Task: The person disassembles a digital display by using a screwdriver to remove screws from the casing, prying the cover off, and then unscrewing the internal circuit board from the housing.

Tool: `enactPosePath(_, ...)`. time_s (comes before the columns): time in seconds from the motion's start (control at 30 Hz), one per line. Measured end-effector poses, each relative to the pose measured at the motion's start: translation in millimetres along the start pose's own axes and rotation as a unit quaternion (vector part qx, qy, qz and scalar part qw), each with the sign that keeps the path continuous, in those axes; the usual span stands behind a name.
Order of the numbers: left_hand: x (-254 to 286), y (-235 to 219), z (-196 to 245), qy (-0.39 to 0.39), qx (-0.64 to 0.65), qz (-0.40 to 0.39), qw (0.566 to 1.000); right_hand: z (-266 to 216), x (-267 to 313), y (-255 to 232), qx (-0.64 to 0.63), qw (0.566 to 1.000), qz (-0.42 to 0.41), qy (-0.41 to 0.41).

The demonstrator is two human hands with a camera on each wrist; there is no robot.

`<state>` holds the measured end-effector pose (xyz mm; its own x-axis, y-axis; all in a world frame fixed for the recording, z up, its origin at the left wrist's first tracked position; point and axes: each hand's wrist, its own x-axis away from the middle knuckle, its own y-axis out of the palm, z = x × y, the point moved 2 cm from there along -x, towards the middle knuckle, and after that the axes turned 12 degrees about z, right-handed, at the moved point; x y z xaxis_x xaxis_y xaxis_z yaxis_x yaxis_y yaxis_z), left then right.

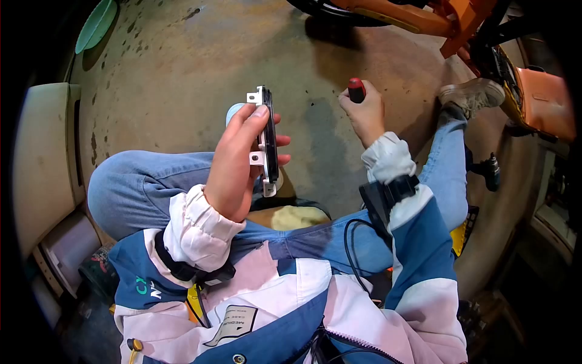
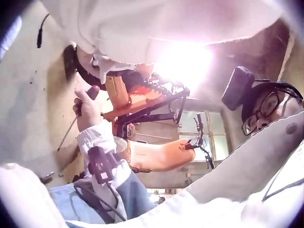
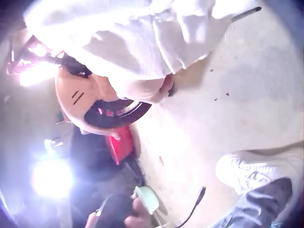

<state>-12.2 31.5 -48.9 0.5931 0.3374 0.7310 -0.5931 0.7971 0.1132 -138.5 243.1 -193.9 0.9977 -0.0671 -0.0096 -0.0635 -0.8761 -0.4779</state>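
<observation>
My left hand (image 1: 233,161) holds up a flat, elongated part (image 1: 270,133) with a black face and white mounting tabs, seen edge-on in the head view. The thumb lies along its near side and the fingers come round the far side. My right hand (image 1: 367,115) grips a screwdriver (image 1: 356,91) by its red and black handle, apart from the flat part. In the left wrist view the screwdriver's thin shaft (image 2: 68,133) points down and away from the fist. Its dark tip (image 3: 254,11) shows beyond the sleeve in the right wrist view.
An orange motorbike (image 1: 418,23) stands ahead to the right, its front wheel on the concrete floor (image 1: 182,73). A power drill (image 1: 488,172) sits right of the bent leg. A green basin (image 1: 97,25) stands far left, beyond a pale cabinet (image 1: 45,158). A black cable (image 3: 192,209) hangs loose.
</observation>
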Motion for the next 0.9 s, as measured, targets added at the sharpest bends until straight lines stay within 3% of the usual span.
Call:
enactPosePath(0.07,-1,-1,-1,-0.002,-0.001,-0.001,1.000,32,-12,12,0.108,0.994,0.022,0.030)
enactPosePath(0.2,-3,-1,-2,-0.001,-0.007,-0.001,1.000,93,-20,38,0.172,0.983,0.023,0.064)
enactPosePath(0.3,-4,-1,-2,-0.008,-0.014,0.005,1.000,107,-17,48,0.163,0.980,-0.006,0.118)
enactPosePath(0.53,-6,-2,-3,-0.011,-0.018,-0.003,1.000,110,-23,54,0.109,0.988,0.028,0.105)
enactPosePath(0.6,-5,-1,-3,-0.010,-0.018,-0.007,1.000,119,-25,51,0.041,0.992,0.007,0.115)
enactPosePath(0.63,-4,-1,-2,-0.008,-0.015,-0.007,1.000,103,-26,45,0.042,0.992,0.008,0.115)
enactPosePath(0.7,-3,-2,-2,-0.007,-0.013,-0.007,1.000,67,-30,27,-0.031,0.974,-0.006,0.224)
enactPosePath(0.9,-6,-6,-3,0.002,0.037,-0.011,0.999,-31,-35,-33,-0.176,0.972,-0.017,0.153)
